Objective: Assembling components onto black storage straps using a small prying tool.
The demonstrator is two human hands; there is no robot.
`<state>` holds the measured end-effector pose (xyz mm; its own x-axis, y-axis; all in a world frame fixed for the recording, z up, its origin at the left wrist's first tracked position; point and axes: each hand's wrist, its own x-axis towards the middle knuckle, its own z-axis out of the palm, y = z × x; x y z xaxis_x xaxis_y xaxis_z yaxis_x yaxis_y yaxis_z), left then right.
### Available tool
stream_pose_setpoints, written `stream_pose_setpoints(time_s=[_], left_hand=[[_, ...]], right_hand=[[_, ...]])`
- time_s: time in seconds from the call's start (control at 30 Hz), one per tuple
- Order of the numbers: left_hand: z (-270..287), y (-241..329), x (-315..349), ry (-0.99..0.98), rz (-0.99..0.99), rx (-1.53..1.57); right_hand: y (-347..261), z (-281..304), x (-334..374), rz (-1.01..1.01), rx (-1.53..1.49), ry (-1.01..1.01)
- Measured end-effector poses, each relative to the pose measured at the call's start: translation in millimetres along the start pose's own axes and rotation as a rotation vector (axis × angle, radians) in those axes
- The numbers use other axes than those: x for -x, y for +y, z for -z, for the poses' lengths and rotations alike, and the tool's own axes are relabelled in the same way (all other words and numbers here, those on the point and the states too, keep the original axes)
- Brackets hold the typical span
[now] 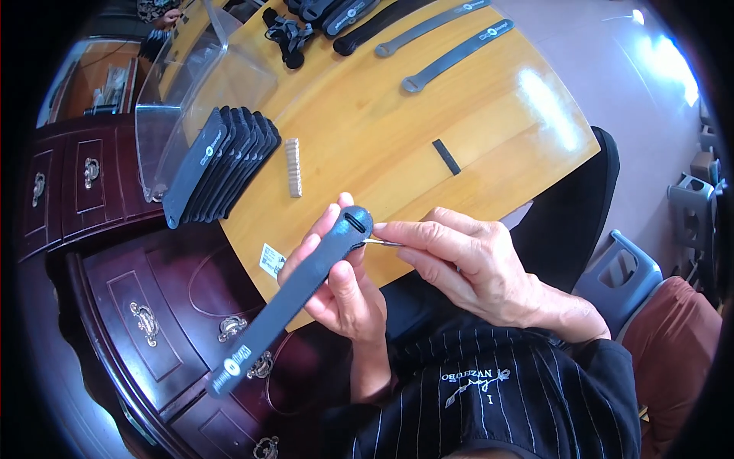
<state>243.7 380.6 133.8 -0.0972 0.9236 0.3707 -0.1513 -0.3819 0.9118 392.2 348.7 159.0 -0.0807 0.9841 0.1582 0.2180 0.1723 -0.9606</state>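
Observation:
A long dark grey strap point(302, 291) lies slantwise across my left hand point(358, 306), its rounded, slotted end pointing up and its pale-printed end down to the left. The left fingers wrap behind it, with the thumb along its edge. My right hand point(478, 268) pinches a thin metal tool point(379, 242); its tip meets the strap's edge beside the slotted end. The tool's kind is hard to make out, since the fingers cover most of it. A small white tag point(271, 260) shows just left of the left fingers.
On the yellow wooden table point(367, 138) are a row of black padded pieces point(229, 164), a ribbed beige bar point(293, 168), a short black strip point(446, 157) and another grey strap point(457, 58). A clear plastic box point(164, 107) stands left; dark red drawers point(145, 306) flank the table.

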Motion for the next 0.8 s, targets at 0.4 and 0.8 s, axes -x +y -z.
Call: stream_pose_setpoints(time_s=[0.4,0.8], left_hand=[[11.1,-22.0,-1.1,-0.017,-0.515,-0.346],[16.3,-23.0,-3.2,-0.144,-0.623,-0.558]], right_hand=[[9.7,-14.5,3.5,-0.050,-0.251,0.021],[15.9,-18.5,2.0,-0.073,-0.207,0.064]])
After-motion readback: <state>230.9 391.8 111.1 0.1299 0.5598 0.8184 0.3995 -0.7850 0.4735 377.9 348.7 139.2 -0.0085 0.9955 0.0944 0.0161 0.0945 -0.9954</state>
